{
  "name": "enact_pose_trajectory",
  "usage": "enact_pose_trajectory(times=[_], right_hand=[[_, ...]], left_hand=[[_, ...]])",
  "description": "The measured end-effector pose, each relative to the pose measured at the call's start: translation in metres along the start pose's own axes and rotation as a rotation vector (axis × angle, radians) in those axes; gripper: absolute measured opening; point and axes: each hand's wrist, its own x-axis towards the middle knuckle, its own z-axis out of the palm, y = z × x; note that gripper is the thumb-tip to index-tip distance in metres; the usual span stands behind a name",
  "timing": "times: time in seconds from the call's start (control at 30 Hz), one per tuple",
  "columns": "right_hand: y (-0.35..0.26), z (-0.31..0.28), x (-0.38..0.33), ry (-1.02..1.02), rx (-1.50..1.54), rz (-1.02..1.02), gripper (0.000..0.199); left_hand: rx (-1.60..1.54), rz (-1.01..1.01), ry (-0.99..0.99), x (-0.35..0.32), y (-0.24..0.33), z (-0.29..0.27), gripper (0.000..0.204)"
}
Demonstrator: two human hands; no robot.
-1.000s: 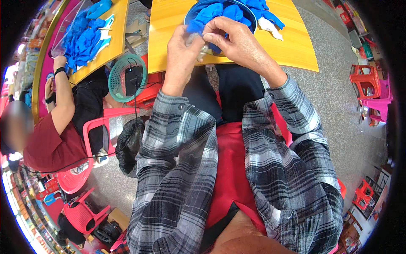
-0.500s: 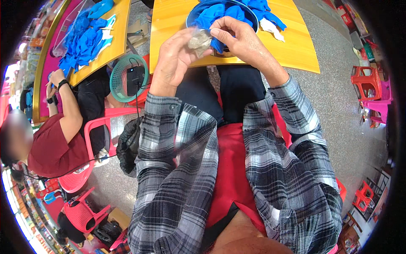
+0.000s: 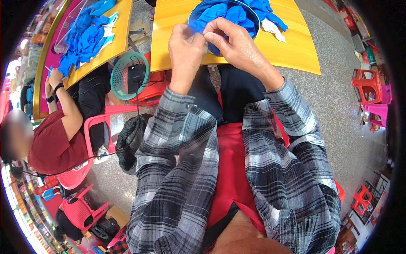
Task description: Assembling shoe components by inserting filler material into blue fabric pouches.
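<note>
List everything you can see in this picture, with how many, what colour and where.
table: one, yellow, ahead
bowl: one, dark rim, on that table
blue pieces: a heap, blue, in the bowl
second table: one, yellow, far left, with more blue pieces
basket: one, green, between the tables
chair: one, pink, under a seated person
stool: one, red, right
left hand: pinching a small clear piece
right hand: same piece

Bright even daylight, soft shadows, fisheye-bent edges, black rim

Hands (image 3: 211,44) on blue cloth (image 3: 224,15) (pinching)
</note>
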Motion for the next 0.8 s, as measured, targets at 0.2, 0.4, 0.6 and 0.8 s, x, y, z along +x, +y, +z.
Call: enact_pose_trajectory(times=[0.2,0.4,0.6,0.8], right_hand=[[0.018,-0.003,-0.001,0.073,0.195,0.148,0.017],[0.012,-0.009,0.001,0.109,0.201,0.137,0.018],[0.007,-0.009,0.001,0.028,0.162,0.040,0.014],[-0.001,-0.007,0.002,-0.007,-0.044,-0.125,0.013]], left_hand=[[-0.718,-0.524,-0.322,0.007,0.017,-0.016,0.021],[-0.732,-0.560,-0.387,0.001,0.020,-0.027,0.031],[-0.509,-0.504,-0.373,0.002,0.017,-0.022,0.033],[-0.139,-0.147,-0.150,0.001,0.004,-0.011,0.031]])
